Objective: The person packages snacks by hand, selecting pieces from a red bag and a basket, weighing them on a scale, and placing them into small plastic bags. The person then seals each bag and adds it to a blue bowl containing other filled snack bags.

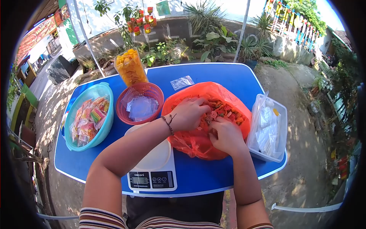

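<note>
Here, both hands are shown inside a large orange-red plastic bag [198, 147] that stands open at the middle of a blue folding table [228, 76], just right of a white digital kitchen scale [152, 179]. The bag is filled with small ridged snack pieces [228, 110] in orange, red and green, loose and heaped, with the film slumped and creased around them.

The left hand [189, 113] is laid palm down on the heap, its fingers curled into the pieces. The right hand [227, 134] is set nearer, with bent fingers sunk at the bag's near edge. Whether either hand has closed on anything cannot be told — the fingertips are hidden among the snacks.

The step in hand is judged to be the gathering of a portion from the heap. A lift would call for cupped, closed fingers, since the pieces are loose and brittle-looking, and for a short carry leftward to the pale round dish [156, 156] resting on the scale.

To the left, a red mesh basket [126, 95] of clear sachets and a turquoise basket [108, 114] of filled packets are seen.
</note>
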Demonstrator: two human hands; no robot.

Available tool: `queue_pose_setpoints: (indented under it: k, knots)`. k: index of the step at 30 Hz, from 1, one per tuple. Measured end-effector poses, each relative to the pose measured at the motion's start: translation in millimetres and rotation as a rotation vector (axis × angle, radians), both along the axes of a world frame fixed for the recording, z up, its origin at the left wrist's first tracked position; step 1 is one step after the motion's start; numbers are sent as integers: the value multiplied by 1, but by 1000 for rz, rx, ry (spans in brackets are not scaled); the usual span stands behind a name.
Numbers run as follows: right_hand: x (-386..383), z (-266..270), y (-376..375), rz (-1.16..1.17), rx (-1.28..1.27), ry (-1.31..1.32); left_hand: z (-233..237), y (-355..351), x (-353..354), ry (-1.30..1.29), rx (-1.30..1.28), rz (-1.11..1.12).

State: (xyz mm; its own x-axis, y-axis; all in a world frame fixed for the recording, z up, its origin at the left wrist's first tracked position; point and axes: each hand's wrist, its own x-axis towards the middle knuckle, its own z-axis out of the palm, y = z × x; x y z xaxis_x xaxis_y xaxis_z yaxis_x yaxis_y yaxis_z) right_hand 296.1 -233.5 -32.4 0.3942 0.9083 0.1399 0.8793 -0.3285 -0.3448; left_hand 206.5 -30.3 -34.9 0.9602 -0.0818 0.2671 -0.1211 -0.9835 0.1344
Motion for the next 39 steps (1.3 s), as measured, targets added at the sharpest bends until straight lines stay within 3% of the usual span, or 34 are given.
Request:
queue_pose_setpoints:
  k: [2, 5, 8, 14, 17, 20, 23, 26, 29, 32, 35, 39]
  knots:
    - [-2, -3, 1, -102, -32, -81, 2, -13, -6, 106, -136, -58]
    - [-7, 2, 3, -254, -142, -206, -7, -11, -9, 87, 69, -36]
    - [-7, 5, 3, -263, -178, -253, 10, -8, -12, 200, 95, 81]
    - [-6, 0, 4, -322, -145, -306, 8, -9, -3, 167, 257, 233]
    - [-2, -5, 8, -362, -175, -281, -1, -7, 5, 94, 250, 173]
    - [4, -10, 5, -379, -48, -299, -18, -9, 9, -36, 168, -56]
    - [13, -11, 11, -476, -48, -146, -17, -25, 0, 103, -9, -173]
    - [14, -15, 12, -540, 36, -162, -15, -19, -4, 54, 101, -121]
    - [15, -26, 13, -486, 158, -293, -5, -13, -2, 141, 256, -4]
    - [3, -11, 11, -342, 90, -307, -17, -6, -2, -8, 276, 18]
    - [2, -21, 12, -160, 78, -284, -12, -8, -5, 41, 260, 58]
    - [1, -26, 12, -151, 45, -248, -4, -13, -8, 139, 238, 111]
